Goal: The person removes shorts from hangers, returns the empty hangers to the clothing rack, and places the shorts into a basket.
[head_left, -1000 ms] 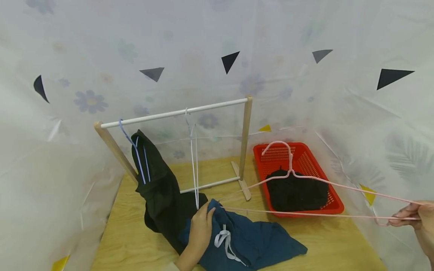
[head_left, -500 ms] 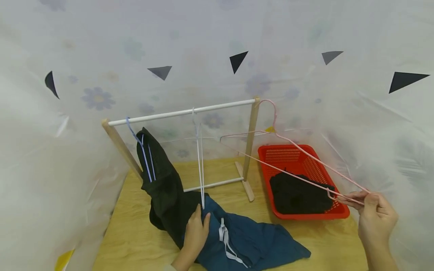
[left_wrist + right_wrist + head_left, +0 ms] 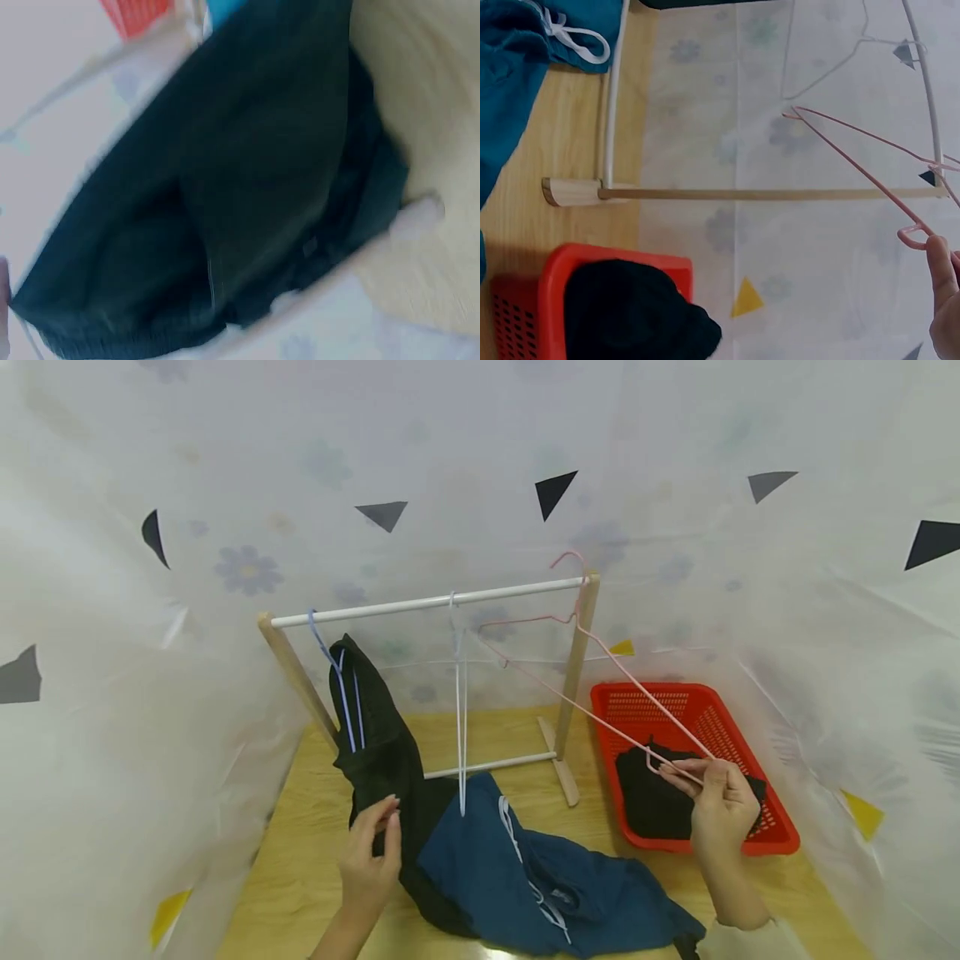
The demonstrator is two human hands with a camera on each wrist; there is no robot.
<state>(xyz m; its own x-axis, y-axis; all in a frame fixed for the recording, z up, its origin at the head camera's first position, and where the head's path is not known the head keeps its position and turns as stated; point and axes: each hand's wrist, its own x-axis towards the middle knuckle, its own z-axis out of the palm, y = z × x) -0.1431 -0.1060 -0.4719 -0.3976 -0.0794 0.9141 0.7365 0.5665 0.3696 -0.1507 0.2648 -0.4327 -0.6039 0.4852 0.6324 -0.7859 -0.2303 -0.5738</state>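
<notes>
Right hand (image 3: 723,806): pinching one end of the pink hanger (image 3: 578,619) between thumb and fingers, beside the small wire loop at that corner.
Left hand (image 3: 367,860): loosely bent at the fingers, with the thumb tip close under the fingertips; in front of the dark garment (image 3: 378,718); cannot tell whether touching it.
Pink hanger: raised above the table (image 3: 288,860), bare, tilted, with the hook up near the top of the right post (image 3: 576,668); cannot tell whether touching the post.
Dark garment: hung on a light-blue hanger (image 3: 346,693) at the left part of the white rail (image 3: 390,607), with the lower part trailing onto the table; blurred in the left wrist view.
White hanger (image 3: 461,718): on the rail, seen nearly edge-on from the head, with the lower end in front of the blue garment (image 3: 472,877).
Blue garment: spread over the table, partly across the dark garment, with a white drawstring (image 3: 513,833) along the front.
Red basket (image 3: 663,843): on the table, to the right of the rack, with a black garment (image 3: 648,797) inside.
Backdrop (image 3: 480,427): pale, flower-printed, with dark and yellow patches.
</notes>
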